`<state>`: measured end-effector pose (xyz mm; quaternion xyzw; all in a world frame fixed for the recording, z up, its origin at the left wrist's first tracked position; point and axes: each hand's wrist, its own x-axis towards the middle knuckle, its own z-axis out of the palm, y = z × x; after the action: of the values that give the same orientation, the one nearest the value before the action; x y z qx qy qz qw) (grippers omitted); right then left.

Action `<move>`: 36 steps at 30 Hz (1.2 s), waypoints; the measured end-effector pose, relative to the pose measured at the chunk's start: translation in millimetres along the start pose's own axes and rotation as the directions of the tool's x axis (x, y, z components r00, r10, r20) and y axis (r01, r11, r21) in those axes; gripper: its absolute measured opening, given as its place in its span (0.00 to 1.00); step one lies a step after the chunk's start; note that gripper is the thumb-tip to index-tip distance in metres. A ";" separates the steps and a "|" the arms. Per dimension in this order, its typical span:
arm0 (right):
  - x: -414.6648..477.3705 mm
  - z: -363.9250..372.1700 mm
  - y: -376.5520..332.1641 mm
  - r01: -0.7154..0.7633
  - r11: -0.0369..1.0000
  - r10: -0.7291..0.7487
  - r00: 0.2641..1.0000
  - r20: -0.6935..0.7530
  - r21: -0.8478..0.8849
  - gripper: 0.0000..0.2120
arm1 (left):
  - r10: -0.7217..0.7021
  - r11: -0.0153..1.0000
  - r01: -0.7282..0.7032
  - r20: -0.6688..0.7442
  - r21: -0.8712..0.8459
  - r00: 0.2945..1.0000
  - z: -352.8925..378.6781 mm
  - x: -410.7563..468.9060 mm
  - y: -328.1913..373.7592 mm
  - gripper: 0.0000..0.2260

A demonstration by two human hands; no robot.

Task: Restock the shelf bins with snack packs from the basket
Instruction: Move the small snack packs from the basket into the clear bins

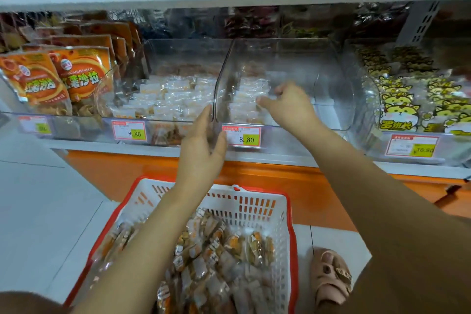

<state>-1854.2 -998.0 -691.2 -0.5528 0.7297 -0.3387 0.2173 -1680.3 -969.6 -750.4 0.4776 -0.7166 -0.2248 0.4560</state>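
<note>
Inside the bin [331,71], the right hand [290,104] curls over packs [244,102]; whether it grips one I cannot tell. Left hand [201,140], fingers straight, rests on the front; best to spread packs flat toward the bare right side. More fill the basket [254,201].

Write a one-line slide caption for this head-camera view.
Restocking: left hand touches a clear bin at its edge, right hand reaches inside over snack packs, a stocked basket below.

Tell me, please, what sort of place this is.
Most likely a shop's snack aisle: clear shelf bins hold wrapped snack packs, price tags sit on their fronts, and a shopping basket stands on the floor.
</note>
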 end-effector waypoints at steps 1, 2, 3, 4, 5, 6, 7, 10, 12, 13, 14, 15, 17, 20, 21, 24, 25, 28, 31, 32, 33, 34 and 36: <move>-8.6 -1.6 1.9 0.091 0.995 -0.086 0.988 -0.126 0.037 0.12 | -0.004 0.999 0.002 -0.037 -0.032 0.999 1.9 -10.1 -5.3 0.21; -17.3 -2.3 4.9 0.175 0.983 -0.162 0.966 -0.201 0.047 0.09 | -0.011 0.999 0.008 -0.067 -0.045 0.998 4.3 -20.1 -11.7 0.19; -26.7 -1.4 9.3 0.216 0.976 -0.205 0.956 -0.209 0.034 0.10 | -0.019 0.999 0.015 -0.080 -0.041 0.997 6.6 -30.2 -17.9 0.15; -36.5 2.3 15.8 0.219 0.976 -0.215 0.962 -0.166 0.007 0.14 | -0.032 0.999 0.030 -0.074 -0.027 0.997 9.0 -39.8 -24.4 0.11; -47.5 7.5 22.3 0.207 0.978 -0.209 0.973 -0.095 -0.035 0.17 | -0.055 0.998 0.055 -0.039 0.001 0.998 10.9 -48.7 -31.1 0.06; -56.8 14.4 31.6 0.185 0.978 -0.186 0.982 -0.009 -0.093 0.18 | -0.096 0.995 0.095 0.027 0.041 0.995 13.7 -56.5 -38.8 0.04; -65.2 22.3 43.4 0.146 0.977 -0.135 0.988 0.079 -0.153 0.19 | -0.157 0.984 0.145 0.111 0.104 0.981 17.3 -63.5 -46.9 0.05; -84.0 49.2 92.1 -0.045 0.936 0.150 0.948 0.281 -0.350 0.18 | -0.348 0.918 0.242 0.344 0.315 0.872 32.8 -86.7 -77.6 0.11; -95.7 65.3 125.3 -0.056 0.875 0.255 0.898 0.359 -0.481 0.14 | -0.414 0.894 0.249 0.475 0.372 0.776 45.6 -105.7 -92.2 0.09; -100.8 72.5 138.1 -0.047 0.852 0.286 0.876 0.389 -0.522 0.10 | -0.430 0.894 0.252 0.554 0.370 0.713 53.1 -116.1 -99.0 0.07; -105.4 79.0 147.6 -0.042 0.833 0.317 0.854 0.412 -0.552 0.08 | -0.447 0.891 0.253 0.623 0.378 0.642 59.8 -126.7 -103.5 0.05; -109.2 84.4 154.4 -0.035 0.812 0.345 0.834 0.431 -0.582 0.06 | -0.465 0.883 0.245 0.679 0.399 0.568 66.6 -137.5 -108.3 0.04; -113.8 91.3 159.5 -0.015 0.775 0.377 0.813 0.444 -0.632 0.09 | -0.503 0.861 0.172 0.753 0.478 0.424 80.9 -157.7 -117.7 0.10; -114.8 95.3 160.6 -0.027 0.760 0.387 0.821 0.419 -0.649 0.16 | -0.558 0.827 0.082 0.794 0.557 0.241 93.8 -181.3 -125.4 0.15; -114.5 94.9 161.1 -0.015 0.756 0.383 0.821 0.424 -0.654 0.16 | -0.562 0.825 0.080 0.800 0.559 0.212 96.7 -186.3 -127.9 0.15; -114.3 94.3 163.0 0.012 0.750 0.373 0.818 0.438 -0.661 0.16 | -0.579 0.815 0.087 0.798 0.574 0.168 99.0 -188.4 -126.0 0.20; -114.4 94.3 163.1 0.026 0.747 0.364 0.820 0.442 -0.664 0.16 | -0.587 0.810 0.100 0.793 0.578 0.167 100.4 -186.7 -125.8 0.21; -113.9 93.6 162.0 0.056 0.742 0.359 0.809 0.465 -0.669 0.16 | -0.599 0.800 0.146 0.786 0.582 0.152 101.0 -182.1 -124.0 0.16; -112.2 91.6 160.3 0.074 0.738 0.373 0.783 0.497 -0.670 0.13 | -0.588 0.807 0.182 0.793 0.561 0.159 98.0 -177.9 -120.5 0.14; -110.3 89.8 157.3 0.087 0.733 0.382 0.768 0.514 -0.674 0.09 | -0.593 0.802 0.216 0.786 0.557 0.177 96.4 -174.8 -118.2 0.15; -109.1 87.2 154.0 0.111 0.739 0.378 0.748 0.545 -0.665 0.05 | -0.595 0.799 0.252 0.778 0.545 0.202 93.1 -170.1 -114.8 0.15; -107.2 84.7 151.1 0.126 0.748 0.375 0.730 0.571 -0.652 0.08 | -0.584 0.805 0.289 0.776 0.518 0.236 88.9 -164.1 -112.9 0.17; -104.1 74.0 138.2 0.152 0.773 0.325 0.739 0.591 -0.615 0.16 | -0.574 0.804 0.396 0.753 0.444 0.322 78.9 -148.2 -110.8 0.22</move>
<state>-1863.6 -895.5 -848.7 -0.6390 0.6979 0.1566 0.2831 -1676.7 -895.8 -937.5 0.5296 -0.6832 -0.4929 -0.0990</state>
